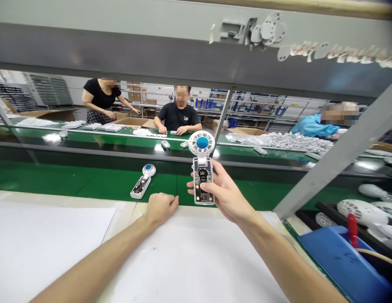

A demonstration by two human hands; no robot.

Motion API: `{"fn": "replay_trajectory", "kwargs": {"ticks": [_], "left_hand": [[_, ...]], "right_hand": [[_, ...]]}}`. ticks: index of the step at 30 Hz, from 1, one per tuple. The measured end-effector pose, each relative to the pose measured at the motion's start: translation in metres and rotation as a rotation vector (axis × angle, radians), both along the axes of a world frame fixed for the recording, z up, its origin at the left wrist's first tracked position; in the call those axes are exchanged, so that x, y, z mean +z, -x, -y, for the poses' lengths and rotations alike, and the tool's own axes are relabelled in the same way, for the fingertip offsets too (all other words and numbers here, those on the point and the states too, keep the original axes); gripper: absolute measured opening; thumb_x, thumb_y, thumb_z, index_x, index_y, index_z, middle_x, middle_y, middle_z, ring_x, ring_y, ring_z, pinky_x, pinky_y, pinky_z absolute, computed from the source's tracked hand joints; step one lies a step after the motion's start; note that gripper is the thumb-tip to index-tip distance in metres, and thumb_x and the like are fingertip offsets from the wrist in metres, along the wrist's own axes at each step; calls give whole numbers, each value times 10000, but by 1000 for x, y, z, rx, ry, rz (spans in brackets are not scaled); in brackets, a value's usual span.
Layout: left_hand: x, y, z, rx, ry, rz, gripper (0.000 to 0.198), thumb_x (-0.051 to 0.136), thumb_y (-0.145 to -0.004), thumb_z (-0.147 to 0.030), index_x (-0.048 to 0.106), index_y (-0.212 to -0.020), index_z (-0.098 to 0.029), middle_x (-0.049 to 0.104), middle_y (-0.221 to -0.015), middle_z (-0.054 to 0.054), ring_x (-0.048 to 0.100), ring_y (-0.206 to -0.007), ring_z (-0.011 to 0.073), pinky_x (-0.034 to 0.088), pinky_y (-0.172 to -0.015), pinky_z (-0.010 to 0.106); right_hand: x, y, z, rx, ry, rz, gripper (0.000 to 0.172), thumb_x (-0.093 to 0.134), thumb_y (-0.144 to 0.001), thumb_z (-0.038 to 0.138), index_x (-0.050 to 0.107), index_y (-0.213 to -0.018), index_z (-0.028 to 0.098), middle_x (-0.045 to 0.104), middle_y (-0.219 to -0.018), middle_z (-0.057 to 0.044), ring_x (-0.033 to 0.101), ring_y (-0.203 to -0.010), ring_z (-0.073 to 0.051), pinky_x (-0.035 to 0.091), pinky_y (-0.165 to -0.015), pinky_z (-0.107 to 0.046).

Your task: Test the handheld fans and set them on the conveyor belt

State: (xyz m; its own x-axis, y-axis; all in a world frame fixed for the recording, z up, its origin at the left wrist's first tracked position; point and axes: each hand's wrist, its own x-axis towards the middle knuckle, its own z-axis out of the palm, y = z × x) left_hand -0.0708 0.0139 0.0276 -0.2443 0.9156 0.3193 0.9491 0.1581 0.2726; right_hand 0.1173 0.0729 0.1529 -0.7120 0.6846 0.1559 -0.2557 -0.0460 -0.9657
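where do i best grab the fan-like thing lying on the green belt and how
Probably by the long, boxy body, pinched across its two long sides, coming from the near right, where the left hand rests. The body's straight edges suit a pinch, and its free end points toward the wearer; the round, slotted head lies at the far end.

Left hand and right hand are seen bare, with slender fingers, narrow wrists and uncovered forearms broadening toward the edge of view.

Fan in right fingers
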Motion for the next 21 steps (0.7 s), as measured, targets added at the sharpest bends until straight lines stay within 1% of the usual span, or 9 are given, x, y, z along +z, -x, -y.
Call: {"fn": "replay_trajectory", "kwargs": {"ticks": [3,6,11,13,15,16,17,19,21], "left_hand": [[0,0,0,5,-13,18,488,427,-965,-385,637,-569,-194,696,-648,72,595,-591,180,162,-565,331],[-1,1,0,3,-29,36,514,421,-969,-417,629,-556,-193,679,-623,70,576,-566,173,155,-557,330],[-2,1,0,-27,-73,49,488,450,-961,-410,613,-555,-196,636,-580,45,547,-538,169,224,-545,317],[-2,1,0,-37,-125,51,370,463,-959,-379,680,-717,-200,668,-682,41,586,-625,181,325,-591,308],[-2,2,0,-47,-194,47,264,468,-956,-317,688,-1041,-198,702,-949,64,626,-850,206,424,-746,314],[-2,3,0,-54,-236,42,298,462,-952,-267,640,-1179,-196,673,-1106,85,611,-973,218,437,-840,330],[-3,4,0,-64,-282,34,343,452,-943,-214,600,-1252,-196,619,-1228,103,579,-1070,229,432,-915,350],[-6,6,-1,-83,-364,19,341,436,-919,-128,625,-1194,-195,539,-1319,118,530,-1152,245,425,-975,383],[-10,8,-1,-92,-419,10,268,439,-907,-96,664,-1019,-190,534,-1273,116,524,-1134,250,442,-959,394]], "right_hand": [[2,-1,7,37,-37,-37,670,726,-731,178,380,-1287,318,633,-1146,-24,714,-933,-230,624,-749,-422],[6,-4,13,65,-77,-56,615,711,-744,169,396,-1252,313,626,-1228,-45,711,-878,-206,618,-716,-402],[8,-7,17,89,-84,-82,692,704,-760,166,366,-1338,342,623,-1253,-43,698,-888,-195,614,-754,-405],[8,-7,18,96,-90,-91,701,704,-762,168,373,-1355,345,609,-1289,-48,696,-923,-204,611,-768,-402],[8,-8,19,94,-94,-101,701,702,-766,168,378,-1362,343,594,-1324,-53,696,-956,-214,610,-769,-394],[8,-7,19,91,-93,-106,704,702,-767,165,378,-1366,344,588,-1337,-55,696,-969,-218,610,-765,-389],[8,-7,20,90,-90,-111,707,701,-768,161,376,-1368,344,584,-1344,-56,696,-978,-222,611,-762,-385],[9,-7,20,87,-84,-117,707,700,-769,151,375,-1368,341,585,-1345,-57,698,-982,-222,612,-765,-382],[10,-7,21,89,-79,-121,696,699,-771,146,381,-1361,335,589,-1340,-57,700,-976,-219,612,-768,-381]]}}
